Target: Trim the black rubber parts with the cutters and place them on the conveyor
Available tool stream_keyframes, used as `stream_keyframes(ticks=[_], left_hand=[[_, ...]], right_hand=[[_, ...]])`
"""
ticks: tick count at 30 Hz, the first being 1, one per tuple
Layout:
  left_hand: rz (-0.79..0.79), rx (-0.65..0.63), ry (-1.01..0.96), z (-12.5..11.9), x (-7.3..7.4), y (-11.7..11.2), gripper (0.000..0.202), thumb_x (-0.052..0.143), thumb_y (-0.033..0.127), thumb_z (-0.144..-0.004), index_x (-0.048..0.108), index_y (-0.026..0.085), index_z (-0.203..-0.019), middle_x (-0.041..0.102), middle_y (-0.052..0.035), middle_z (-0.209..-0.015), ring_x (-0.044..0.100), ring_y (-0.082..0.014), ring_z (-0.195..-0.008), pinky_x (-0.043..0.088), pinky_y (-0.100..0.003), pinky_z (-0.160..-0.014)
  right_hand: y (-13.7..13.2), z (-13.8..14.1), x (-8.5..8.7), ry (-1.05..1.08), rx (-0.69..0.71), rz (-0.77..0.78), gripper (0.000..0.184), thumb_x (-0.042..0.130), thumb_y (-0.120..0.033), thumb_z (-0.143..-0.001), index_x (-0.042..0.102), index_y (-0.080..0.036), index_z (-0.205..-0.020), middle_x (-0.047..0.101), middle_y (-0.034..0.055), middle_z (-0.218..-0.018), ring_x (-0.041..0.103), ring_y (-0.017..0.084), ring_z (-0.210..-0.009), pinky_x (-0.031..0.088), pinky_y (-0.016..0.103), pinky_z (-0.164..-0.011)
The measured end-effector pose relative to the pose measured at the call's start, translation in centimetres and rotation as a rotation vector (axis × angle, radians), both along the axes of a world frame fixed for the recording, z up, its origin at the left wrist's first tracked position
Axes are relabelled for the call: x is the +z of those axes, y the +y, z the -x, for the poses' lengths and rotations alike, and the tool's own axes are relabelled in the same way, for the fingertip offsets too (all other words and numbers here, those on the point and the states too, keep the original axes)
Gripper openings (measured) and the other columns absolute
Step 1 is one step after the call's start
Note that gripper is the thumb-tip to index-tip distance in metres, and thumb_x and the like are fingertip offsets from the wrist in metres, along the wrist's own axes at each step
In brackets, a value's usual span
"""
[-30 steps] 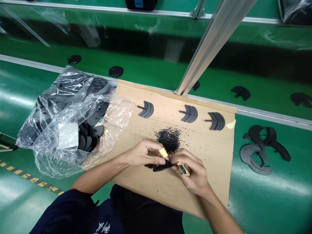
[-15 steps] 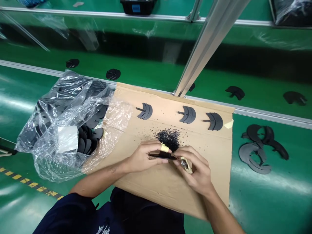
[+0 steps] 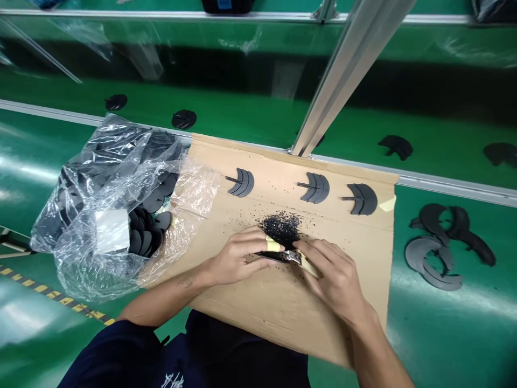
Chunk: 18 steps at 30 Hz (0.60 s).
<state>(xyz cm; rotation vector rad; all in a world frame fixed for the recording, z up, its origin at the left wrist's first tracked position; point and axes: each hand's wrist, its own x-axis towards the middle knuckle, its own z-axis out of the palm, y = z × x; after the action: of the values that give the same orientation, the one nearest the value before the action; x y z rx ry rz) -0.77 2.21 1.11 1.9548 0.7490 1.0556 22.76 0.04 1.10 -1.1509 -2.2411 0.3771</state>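
My left hand [image 3: 242,256] pinches a thin black plastic piece [image 3: 270,256] between thumb and fingers, with yellow tape around one fingertip. In my right hand [image 3: 333,272] are small metal nippers [image 3: 291,257], their jaws against the right end of the black piece; a pale yellow wrapping shows near the palm. The palm hides most of the handles. Just beyond my hands lies a heap of tiny black scraps [image 3: 281,226] on a cardboard sheet [image 3: 262,302]. Curved black parts with thin stems [image 3: 242,182], [image 3: 315,188], [image 3: 360,199] lie in a row behind the heap.
A clear plastic bag [image 3: 92,188] of black parts lies open at the left, a white label on it. More curved parts [image 3: 432,261] rest on the green tabletop at the right. A metal post [image 3: 339,91] rises behind the cardboard, with several black parts beyond the rail.
My right hand has turned, and the metal nippers now show at the end of the black piece. My left hand keeps its hold. The view has shifted slightly.
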Motion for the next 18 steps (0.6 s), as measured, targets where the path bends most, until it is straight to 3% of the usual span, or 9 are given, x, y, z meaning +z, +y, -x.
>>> stream_keyframes(ticks=[9, 18], left_hand=[[0.024, -0.006, -0.008, -0.06, -0.29, -0.06, 0.018, 0.068, 0.025, -0.094, 0.072, 0.015, -0.109, 0.074, -0.0076, -0.087, 0.065, -0.0163, -0.077, 0.052, -0.031, -0.071], [0.038, 0.0, -0.007, -0.03, -0.38, -0.08, 0.019, 0.07, 0.025, -0.092, 0.072, 0.014, -0.107, 0.073, -0.0072, -0.084, 0.063, -0.0159, -0.075, 0.05, -0.029, -0.068]], right_hand=[[-0.06, 0.03, -0.13, -0.011, 0.0, -0.044, 0.024, 0.056, -0.018, -0.096, 0.067, -0.019, -0.118, 0.071, 0.0076, -0.085, 0.066, 0.02, -0.072, 0.054, 0.033, -0.065], [-0.37, 0.14, -0.04, -0.092, -0.02, -0.113, 0.019, 0.05, -0.014, -0.098, 0.066, -0.016, -0.106, 0.071, 0.0065, -0.08, 0.065, 0.018, -0.068, 0.05, 0.03, -0.06]])
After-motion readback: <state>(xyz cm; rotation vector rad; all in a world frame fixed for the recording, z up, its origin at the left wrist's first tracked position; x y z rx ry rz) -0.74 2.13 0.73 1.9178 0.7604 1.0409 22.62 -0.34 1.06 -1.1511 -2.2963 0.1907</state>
